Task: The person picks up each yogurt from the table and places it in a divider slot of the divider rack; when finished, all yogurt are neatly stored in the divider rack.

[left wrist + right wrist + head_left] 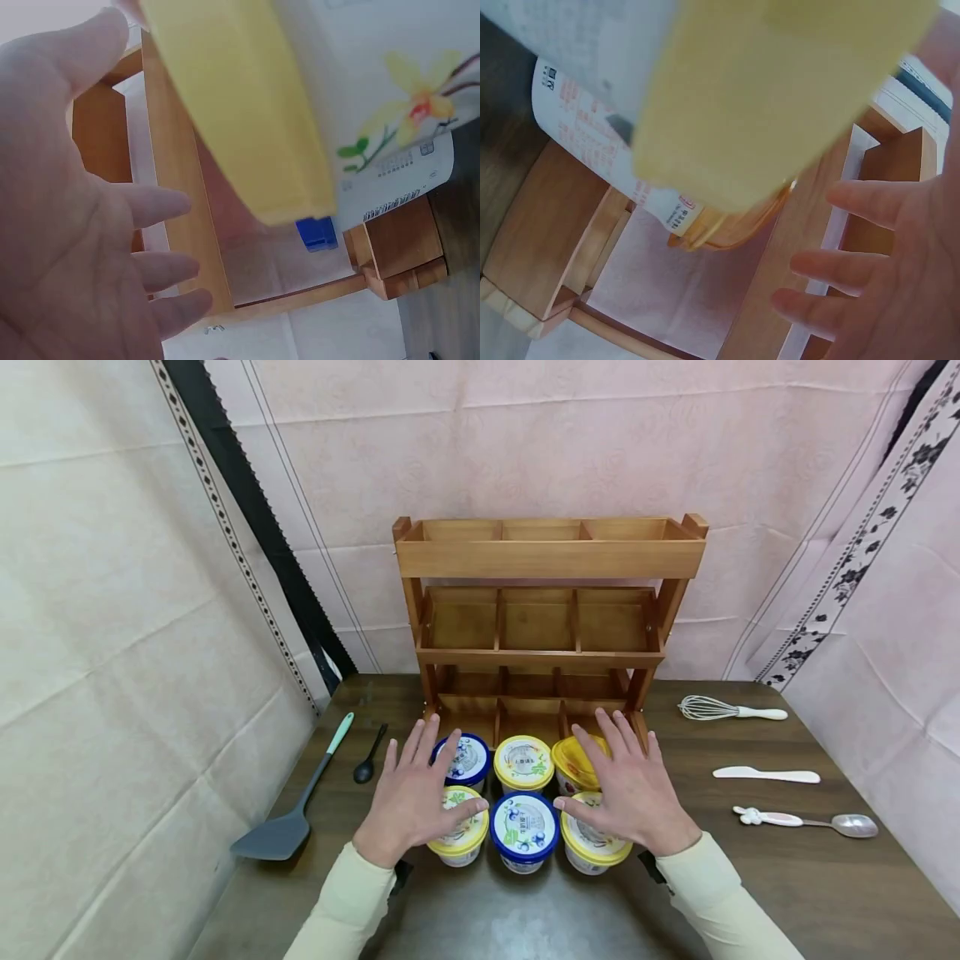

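Observation:
Two rows of lidded tubs stand on the table before the wooden rack. My left hand (pixel 408 810), fingers spread, lies over the left side of the group, beside the front-left yellow-lidded tub (pixel 467 839) and the back-left blue-lidded tub (pixel 471 762). With fingers likewise spread, my right hand (pixel 637 793) overlaps the front-right yellow-lidded tub (pixel 596 852) and the back-right orange-yellow-lidded tub (pixel 573 766). Between the hands are a blue-lidded tub (pixel 524 828) in front and a yellow-lidded tub (pixel 523 763) behind. Both wrist views show straight fingers beside a yellow lid (pixel 240 112).
A three-tier wooden rack (pixel 547 560) with compartments stands behind the tubs. On the left lie a turner (pixel 281 835) and a small black spoon (pixel 365 768). At right are a whisk (pixel 712 707), a white knife (pixel 765 774) and a metal spoon with a pale handle (pixel 851 826).

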`<state>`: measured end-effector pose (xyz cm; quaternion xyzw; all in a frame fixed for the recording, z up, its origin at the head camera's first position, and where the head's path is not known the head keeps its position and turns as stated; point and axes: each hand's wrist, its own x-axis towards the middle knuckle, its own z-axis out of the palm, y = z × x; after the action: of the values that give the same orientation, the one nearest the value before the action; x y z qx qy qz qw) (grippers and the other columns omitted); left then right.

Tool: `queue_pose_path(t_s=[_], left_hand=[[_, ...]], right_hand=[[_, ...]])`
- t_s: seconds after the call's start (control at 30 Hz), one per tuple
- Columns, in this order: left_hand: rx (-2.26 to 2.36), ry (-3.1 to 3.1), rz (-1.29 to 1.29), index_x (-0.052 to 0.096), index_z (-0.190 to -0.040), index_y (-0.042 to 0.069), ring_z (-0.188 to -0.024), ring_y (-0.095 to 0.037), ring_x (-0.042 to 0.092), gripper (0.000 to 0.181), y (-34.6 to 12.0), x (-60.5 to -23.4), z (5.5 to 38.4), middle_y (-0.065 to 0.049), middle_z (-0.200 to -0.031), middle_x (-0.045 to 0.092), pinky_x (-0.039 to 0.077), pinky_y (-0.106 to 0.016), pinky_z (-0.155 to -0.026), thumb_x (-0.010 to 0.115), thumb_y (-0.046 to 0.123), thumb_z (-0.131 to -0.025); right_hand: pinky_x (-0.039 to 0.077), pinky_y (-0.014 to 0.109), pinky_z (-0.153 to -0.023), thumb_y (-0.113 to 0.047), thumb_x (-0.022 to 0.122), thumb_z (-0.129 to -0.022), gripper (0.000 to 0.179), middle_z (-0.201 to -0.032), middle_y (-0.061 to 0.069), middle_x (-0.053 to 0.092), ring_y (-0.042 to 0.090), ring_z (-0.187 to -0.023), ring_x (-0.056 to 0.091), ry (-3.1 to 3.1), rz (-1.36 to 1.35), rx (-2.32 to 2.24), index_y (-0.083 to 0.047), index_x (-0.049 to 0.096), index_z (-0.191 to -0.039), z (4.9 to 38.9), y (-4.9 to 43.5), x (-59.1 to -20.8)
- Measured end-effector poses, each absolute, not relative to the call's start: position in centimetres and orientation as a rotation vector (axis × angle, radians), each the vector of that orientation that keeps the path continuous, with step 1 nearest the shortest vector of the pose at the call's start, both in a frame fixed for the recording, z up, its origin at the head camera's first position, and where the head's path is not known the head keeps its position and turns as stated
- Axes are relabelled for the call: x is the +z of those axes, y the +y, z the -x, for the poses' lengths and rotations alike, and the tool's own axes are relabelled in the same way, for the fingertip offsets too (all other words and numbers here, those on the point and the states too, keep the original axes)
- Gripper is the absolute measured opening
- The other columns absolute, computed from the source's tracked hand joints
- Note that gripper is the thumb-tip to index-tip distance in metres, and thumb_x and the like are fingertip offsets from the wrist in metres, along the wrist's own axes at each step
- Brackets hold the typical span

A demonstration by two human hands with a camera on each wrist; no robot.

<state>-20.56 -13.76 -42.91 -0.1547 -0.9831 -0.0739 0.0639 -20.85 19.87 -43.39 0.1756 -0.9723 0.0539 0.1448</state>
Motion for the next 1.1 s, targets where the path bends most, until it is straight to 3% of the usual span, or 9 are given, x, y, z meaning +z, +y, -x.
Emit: queue_pose_path(t_s=[0.3,0.63,1.1], left_hand=[[-0.312,-2.916,0.445,0.032,-0.167,0.02,-0.164,-0.038,0.019,0.104,-14.6,-42.8,22.0,-0.014,-0.178,0.015,0.027,-0.063,-0.128,0.062,0.08,-0.089],[-0.528,-2.808,0.464,0.037,-0.164,0.016,-0.155,-0.041,0.036,0.089,-16.6,-42.6,24.6,-0.016,-0.174,0.027,0.048,-0.062,-0.114,0.072,0.059,-0.095],[-0.75,-2.68,0.476,0.038,-0.163,0.014,-0.152,-0.041,0.04,0.081,-18.6,-41.8,28.8,-0.017,-0.168,0.033,0.041,-0.064,-0.119,0.063,0.059,-0.101]], right_hand=[[0.035,0.077,-0.116,-0.079,0.072,-0.082,0.102,-0.168,0.021,0.037,0.046,-0.151,0.039,-2.74,-0.542,0.325,-0.015,0.049,-0.158,21.2,20.3,-43.4],[0.046,0.071,-0.109,-0.071,0.076,-0.084,0.097,-0.165,0.019,0.041,0.045,-0.143,0.049,-2.796,-0.504,0.552,-0.017,0.047,-0.159,22.0,21.1,-43.3],[0.044,0.07,-0.113,-0.068,0.076,-0.087,0.094,-0.163,0.016,0.044,0.042,-0.145,0.047,-2.816,-0.498,0.824,-0.017,0.043,-0.16,23.5,22.4,-45.0]])
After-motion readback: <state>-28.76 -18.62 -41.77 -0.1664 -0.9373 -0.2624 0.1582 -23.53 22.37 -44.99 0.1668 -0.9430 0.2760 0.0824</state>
